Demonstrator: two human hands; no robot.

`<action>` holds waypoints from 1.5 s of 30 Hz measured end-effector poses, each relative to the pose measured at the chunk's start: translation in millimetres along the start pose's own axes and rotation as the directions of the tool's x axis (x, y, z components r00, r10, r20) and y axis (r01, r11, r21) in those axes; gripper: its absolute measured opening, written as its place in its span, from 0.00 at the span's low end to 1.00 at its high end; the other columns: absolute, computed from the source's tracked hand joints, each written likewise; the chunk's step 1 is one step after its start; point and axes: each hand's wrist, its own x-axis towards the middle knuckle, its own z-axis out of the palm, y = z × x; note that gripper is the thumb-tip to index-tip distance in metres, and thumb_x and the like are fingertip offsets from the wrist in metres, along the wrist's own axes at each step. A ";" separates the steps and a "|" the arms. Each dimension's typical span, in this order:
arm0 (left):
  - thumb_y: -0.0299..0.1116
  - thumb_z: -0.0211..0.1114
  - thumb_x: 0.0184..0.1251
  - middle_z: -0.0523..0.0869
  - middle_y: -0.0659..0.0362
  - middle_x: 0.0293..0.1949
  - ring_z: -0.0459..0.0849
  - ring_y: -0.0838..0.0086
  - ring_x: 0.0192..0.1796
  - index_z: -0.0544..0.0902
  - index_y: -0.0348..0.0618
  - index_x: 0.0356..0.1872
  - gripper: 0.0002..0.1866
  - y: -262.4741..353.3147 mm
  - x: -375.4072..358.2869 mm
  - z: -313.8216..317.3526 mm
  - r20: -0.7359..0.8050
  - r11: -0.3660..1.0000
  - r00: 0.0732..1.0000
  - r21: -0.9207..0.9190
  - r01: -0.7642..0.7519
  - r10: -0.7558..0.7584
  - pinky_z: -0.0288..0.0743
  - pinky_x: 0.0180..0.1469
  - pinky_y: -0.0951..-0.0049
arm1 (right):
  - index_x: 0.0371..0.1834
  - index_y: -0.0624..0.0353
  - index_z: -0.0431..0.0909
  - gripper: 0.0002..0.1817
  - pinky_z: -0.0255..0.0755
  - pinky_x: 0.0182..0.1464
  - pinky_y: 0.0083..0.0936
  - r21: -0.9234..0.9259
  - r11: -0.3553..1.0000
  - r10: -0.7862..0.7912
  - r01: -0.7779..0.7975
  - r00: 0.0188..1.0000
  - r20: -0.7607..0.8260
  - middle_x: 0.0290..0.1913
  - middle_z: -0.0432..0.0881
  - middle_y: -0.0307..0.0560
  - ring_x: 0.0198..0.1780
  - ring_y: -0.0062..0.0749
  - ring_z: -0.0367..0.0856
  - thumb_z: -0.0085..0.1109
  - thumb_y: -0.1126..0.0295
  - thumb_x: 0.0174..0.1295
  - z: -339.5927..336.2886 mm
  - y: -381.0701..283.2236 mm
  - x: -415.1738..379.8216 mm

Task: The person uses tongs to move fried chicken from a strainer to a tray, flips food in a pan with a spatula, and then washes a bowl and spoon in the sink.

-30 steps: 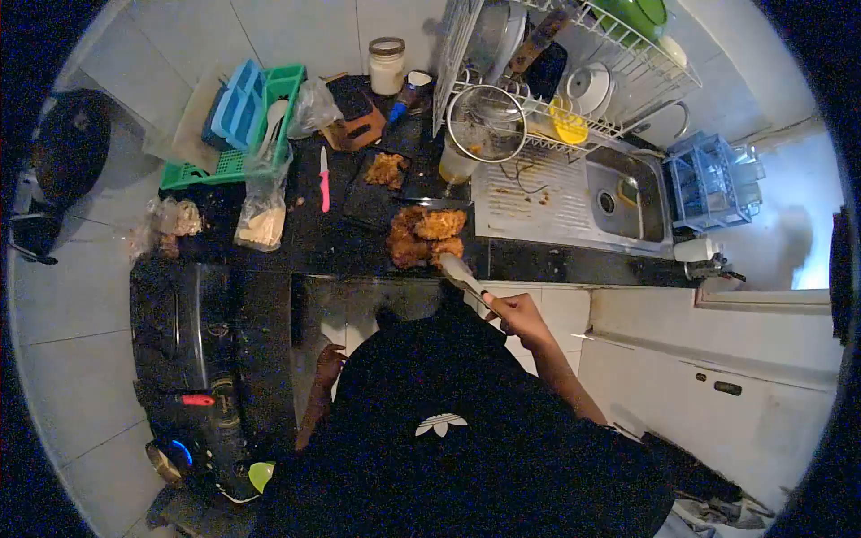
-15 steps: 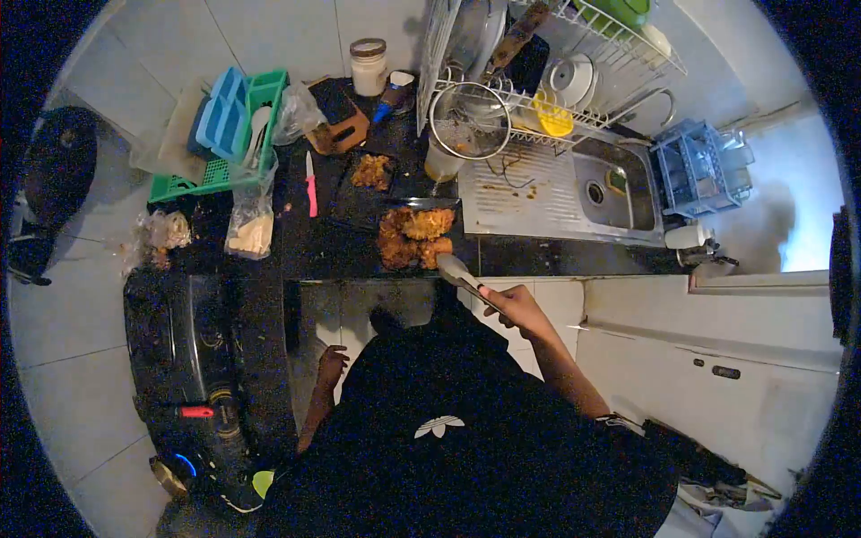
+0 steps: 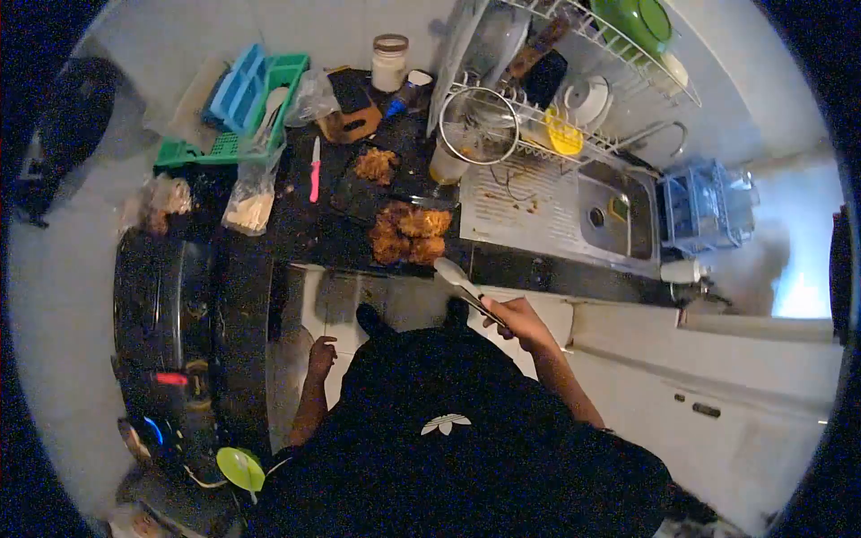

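My right hand (image 3: 517,321) is wrapped round the handle of metal tongs (image 3: 459,280). The tongs' tip is just beside the front right corner of several browned, fried-looking pieces of food (image 3: 410,235) on the dark counter. My left hand (image 3: 323,354) hangs at my side, fingers apart, holding nothing. Behind the large pieces, a smaller portion of browned food (image 3: 375,166) lies on a dark tray. A pink-handled knife (image 3: 315,179) lies to its left. A strainer (image 3: 479,125) rests over a container (image 3: 448,161) at the right of the food.
On the right are a steel sink (image 3: 617,213), a dish rack (image 3: 538,134) and a blue crate (image 3: 704,206). A green basket (image 3: 202,157), a plastic bag (image 3: 249,211) and a jar (image 3: 389,65) stand along the back left. A black stove (image 3: 170,296) is at left.
The view has shifted and turned slightly. The tongs now show a small gap from the food, where they overlapped its edge before. More of a green bowl shows at lower left.
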 end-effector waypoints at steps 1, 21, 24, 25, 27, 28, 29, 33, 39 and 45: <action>0.31 0.57 0.62 0.78 0.63 0.23 0.76 0.79 0.23 0.78 0.44 0.47 0.13 -3.0 0.0 8.9 -0.073 1.000 0.997 0.005 -0.007 0.007 0.69 0.21 0.78 | 0.26 0.65 0.83 0.30 0.50 0.17 0.20 -0.019 1.000 -0.014 0.014 1.000 0.022 0.14 0.70 0.36 0.15 0.16 0.60 0.58 0.43 0.63 -8.2 -0.5 -0.9; 0.51 0.53 0.69 0.83 0.59 0.27 0.78 0.75 0.23 0.79 0.43 0.45 0.21 -36.0 -29.6 197.5 -0.383 0.946 0.923 -0.285 -0.157 0.038 0.71 0.23 0.74 | 0.67 0.66 0.65 0.39 0.65 0.62 0.31 -0.153 0.475 -0.834 0.866 0.499 0.235 0.59 0.75 0.59 0.59 0.46 0.75 0.66 0.53 0.57 -173.1 -26.8 75.2; 0.31 0.59 0.64 0.84 0.56 0.31 0.80 0.73 0.27 0.78 0.43 0.48 0.12 -66.2 -49.9 210.0 -0.506 0.994 0.856 0.048 -0.093 0.105 0.74 0.26 0.73 | 0.67 0.65 0.65 0.38 0.66 0.63 0.34 -0.033 0.498 -0.818 0.867 0.482 0.315 0.62 0.74 0.61 0.61 0.47 0.74 0.64 0.52 0.60 -166.4 -18.1 81.9; 0.27 0.59 0.63 0.84 0.56 0.32 0.80 0.73 0.28 0.77 0.44 0.49 0.13 -71.1 -50.3 207.7 -0.515 0.999 0.856 0.026 -0.036 0.044 0.75 0.27 0.73 | 0.67 0.66 0.65 0.36 0.67 0.61 0.33 -0.037 0.487 -0.812 0.873 0.468 0.349 0.63 0.72 0.62 0.60 0.46 0.75 0.64 0.56 0.60 -169.6 -21.5 84.5; 0.28 0.59 0.63 0.84 0.56 0.33 0.81 0.73 0.29 0.77 0.44 0.50 0.14 -60.1 -55.2 199.2 -0.421 0.993 0.905 -0.067 -0.100 0.062 0.75 0.28 0.73 | 0.66 0.66 0.65 0.35 0.67 0.62 0.34 -0.043 0.472 -0.828 0.881 0.460 0.321 0.62 0.74 0.62 0.63 0.45 0.74 0.63 0.56 0.61 -168.9 -18.1 89.6; 0.28 0.59 0.63 0.84 0.55 0.34 0.81 0.73 0.31 0.77 0.45 0.50 0.14 -55.0 -59.6 204.2 -0.347 0.969 0.935 -0.196 -0.148 0.073 0.76 0.29 0.73 | 0.65 0.66 0.67 0.34 0.67 0.62 0.33 -0.076 0.497 -0.793 0.865 0.488 0.364 0.60 0.75 0.61 0.62 0.45 0.75 0.63 0.56 0.62 -166.2 -18.3 88.5; 0.28 0.59 0.63 0.84 0.55 0.34 0.81 0.73 0.31 0.77 0.45 0.50 0.14 -48.5 -53.0 210.5 -0.326 0.971 0.943 -0.193 -0.138 0.069 0.76 0.29 0.73 | 0.64 0.66 0.68 0.33 0.67 0.62 0.31 -0.114 0.514 -0.757 0.850 0.512 0.407 0.59 0.76 0.61 0.62 0.44 0.75 0.63 0.56 0.62 -165.9 -21.2 89.6; 0.32 0.62 0.64 0.82 0.59 0.33 0.79 0.76 0.31 0.80 0.45 0.43 0.09 18.3 -11.4 235.5 -0.693 0.966 0.684 0.074 -0.246 0.227 0.73 0.30 0.76 | 0.59 0.67 0.73 0.29 0.69 0.60 0.30 0.023 0.461 -0.820 0.887 0.416 0.392 0.57 0.79 0.59 0.58 0.45 0.78 0.62 0.54 0.63 -157.5 -25.4 88.2; 0.45 0.53 0.70 0.83 0.53 0.44 0.80 0.65 0.46 0.79 0.46 0.54 0.19 149.5 0.8 269.5 -0.747 0.817 0.623 -0.199 -0.542 0.231 0.74 0.53 0.64 | 0.55 0.68 0.77 0.24 0.70 0.40 0.16 0.303 0.608 -0.785 0.734 0.500 0.365 0.34 0.81 0.36 0.37 0.14 0.72 0.64 0.59 0.64 -72.1 -38.5 111.1; 0.52 0.48 0.71 0.71 0.43 0.65 0.70 0.55 0.66 0.66 0.43 0.67 0.30 217.0 -28.6 281.9 -0.685 0.427 0.573 -0.399 -0.812 0.450 0.64 0.66 0.52 | 0.43 0.68 0.82 0.21 0.68 0.35 0.21 0.337 0.587 -0.809 0.736 0.511 0.291 0.25 0.79 0.37 0.30 0.18 0.70 0.60 0.56 0.66 -0.3 -93.2 124.9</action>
